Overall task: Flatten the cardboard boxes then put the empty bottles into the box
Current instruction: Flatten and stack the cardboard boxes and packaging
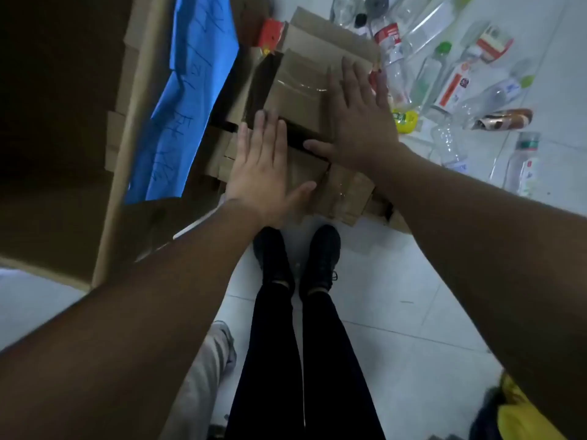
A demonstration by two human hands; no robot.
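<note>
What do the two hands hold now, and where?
Nothing is gripped: the left hand and right hand press flat, open, on the brown flattened cardboard stack.

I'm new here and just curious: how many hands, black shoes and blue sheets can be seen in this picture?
hands: 2, the left hand and the right hand, both flat on the cardboard
black shoes: 2
blue sheet: 1
Total: 5
</note>
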